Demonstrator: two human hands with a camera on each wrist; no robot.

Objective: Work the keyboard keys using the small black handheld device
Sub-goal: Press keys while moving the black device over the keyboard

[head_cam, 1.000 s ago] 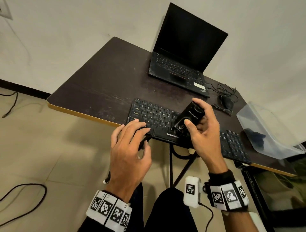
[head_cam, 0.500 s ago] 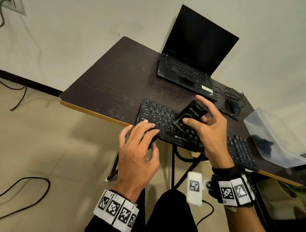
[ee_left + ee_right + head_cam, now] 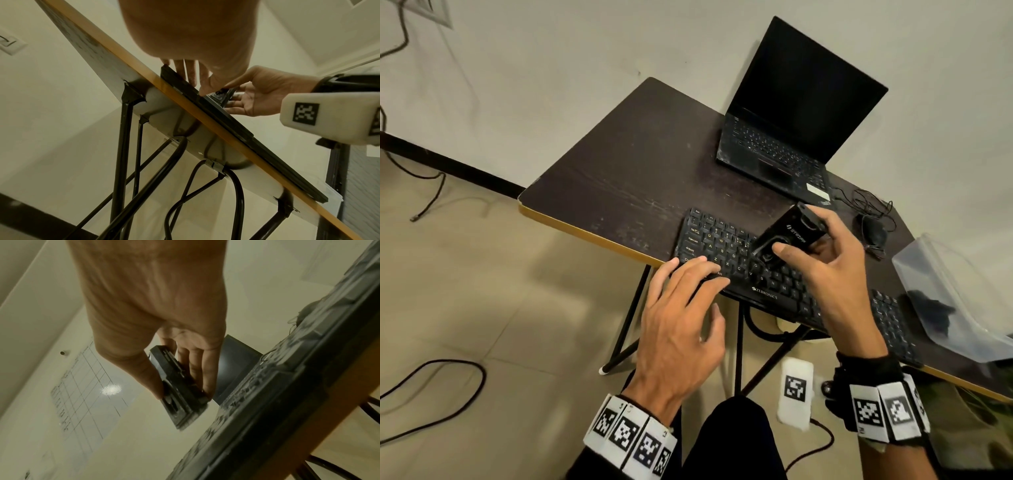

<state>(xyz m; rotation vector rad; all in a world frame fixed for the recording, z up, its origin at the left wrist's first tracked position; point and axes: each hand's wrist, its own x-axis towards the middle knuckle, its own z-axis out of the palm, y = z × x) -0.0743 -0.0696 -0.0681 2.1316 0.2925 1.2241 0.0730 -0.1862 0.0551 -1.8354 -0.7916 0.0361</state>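
Note:
A black keyboard (image 3: 726, 246) lies along the near edge of the dark table (image 3: 640, 164). My right hand (image 3: 796, 236) holds the small black handheld device (image 3: 780, 228) between thumb and fingers. The device is tilted, and its lower end sits down on the middle key rows. In the right wrist view the device (image 3: 179, 386) is pinched just above the keyboard (image 3: 287, 386). My left hand (image 3: 698, 284) rests with straight fingers on the keyboard's near left corner. The left wrist view shows those fingers (image 3: 185, 71) on the keyboard edge (image 3: 226, 116).
An open laptop (image 3: 791, 113) with a dark screen stands at the back of the table. A black mouse (image 3: 873, 233) with a tangled cable lies to the right, beside a clear plastic container (image 3: 948, 294). Cables run across the floor (image 3: 431, 383) on the left. Table legs (image 3: 121, 146) stand below.
The right hand has carried the device slightly farther in over the key rows, and its fingers have spread. The left hand stays on the keyboard's left corner.

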